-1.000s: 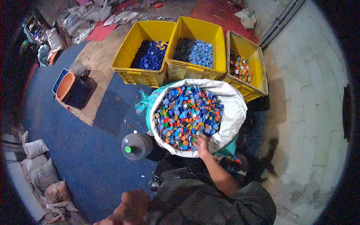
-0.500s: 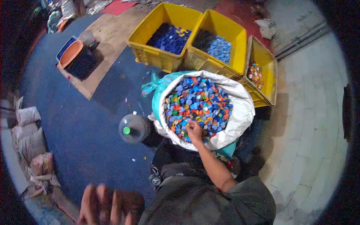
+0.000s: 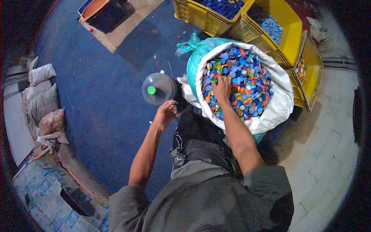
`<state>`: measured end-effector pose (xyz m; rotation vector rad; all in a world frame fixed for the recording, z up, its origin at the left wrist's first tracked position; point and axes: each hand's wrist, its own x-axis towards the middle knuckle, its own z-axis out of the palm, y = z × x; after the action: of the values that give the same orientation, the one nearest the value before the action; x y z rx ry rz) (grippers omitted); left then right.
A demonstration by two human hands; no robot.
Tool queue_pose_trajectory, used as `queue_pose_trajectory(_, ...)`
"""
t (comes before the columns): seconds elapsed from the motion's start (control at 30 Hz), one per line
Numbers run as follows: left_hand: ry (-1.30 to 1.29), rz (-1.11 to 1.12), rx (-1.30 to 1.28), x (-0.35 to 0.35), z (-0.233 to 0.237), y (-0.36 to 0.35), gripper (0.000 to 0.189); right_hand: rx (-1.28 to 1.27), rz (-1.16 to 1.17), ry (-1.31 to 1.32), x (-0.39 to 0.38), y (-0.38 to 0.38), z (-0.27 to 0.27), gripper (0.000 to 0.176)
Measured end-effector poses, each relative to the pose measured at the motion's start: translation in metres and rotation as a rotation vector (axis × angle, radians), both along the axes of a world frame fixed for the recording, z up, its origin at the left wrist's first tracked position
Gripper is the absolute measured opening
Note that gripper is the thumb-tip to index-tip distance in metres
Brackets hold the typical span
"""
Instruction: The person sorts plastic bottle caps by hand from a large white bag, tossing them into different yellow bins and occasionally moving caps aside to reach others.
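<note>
A white sack with its rim rolled down stands in front of me, full of bottle caps in blue, orange, green, yellow and other colours. My right hand reaches over the near left rim into the caps. Its fingers are bent down and closed at a bottle cap, partly hidden among the others. Outside the sack, my left hand is raised with its fingers curled together; what they hold, if anything, does not show. Just beyond it is a big clear plastic jug with a green cap.
Behind the sack stand yellow crates holding dark blue, light blue and mixed caps. An orange tub sits at the far left on a brown sheet. Filled sacks line the left side. Blue matting covers the floor.
My view has tilted down and left. My left hand has come forward from the lower edge to beside the jug. Within the sack, my right hand has moved deeper and to the left.
</note>
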<state>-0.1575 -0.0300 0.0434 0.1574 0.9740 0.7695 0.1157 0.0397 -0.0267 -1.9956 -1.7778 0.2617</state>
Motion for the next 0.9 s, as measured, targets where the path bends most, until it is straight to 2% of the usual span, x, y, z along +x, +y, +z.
queue_pose_trajectory(0.13,0.089,-0.013,-0.125,0.005,-0.017,-0.005,0.021,-0.103,-0.041,-0.12,-0.008,0.002,-0.001,0.033)
queue_pose_trajectory(0.3,0.104,-0.066,-0.128,0.016,-0.03,0.001,0.018,-0.173,-0.133,-0.188,-0.013,-0.001,0.006,0.036)
queue_pose_trajectory(0.4,0.112,-0.117,-0.095,0.023,-0.035,0.008,0.022,-0.313,-0.168,-0.192,-0.013,0.001,0.013,0.034)
queue_pose_trajectory(0.6,0.048,-0.141,-0.041,0.035,-0.042,0.017,0.024,-0.169,-0.185,-0.14,-0.009,-0.002,0.007,0.026)
queue_pose_trajectory(0.63,0.025,-0.135,-0.028,0.038,-0.044,0.02,0.024,-0.154,-0.195,-0.113,-0.008,-0.002,0.008,0.024)
queue_pose_trajectory(0.73,0.244,-0.159,0.058,0.053,-0.05,0.025,0.015,-0.109,-0.253,-0.013,-0.006,-0.006,0.017,0.022)
queue_pose_trajectory(0.83,0.377,-0.21,0.209,0.069,-0.059,0.03,0.019,0.037,-0.274,0.228,0.006,-0.01,0.016,0.022)
queue_pose_trajectory(0.87,0.449,-0.165,0.25,0.078,-0.068,0.03,0.022,-0.03,-0.362,0.381,0.011,-0.014,0.017,0.023)
queue_pose_trajectory(0.9,0.53,-0.212,0.316,0.086,-0.063,0.035,0.023,-0.048,-0.413,0.533,0.017,-0.018,0.016,0.024)
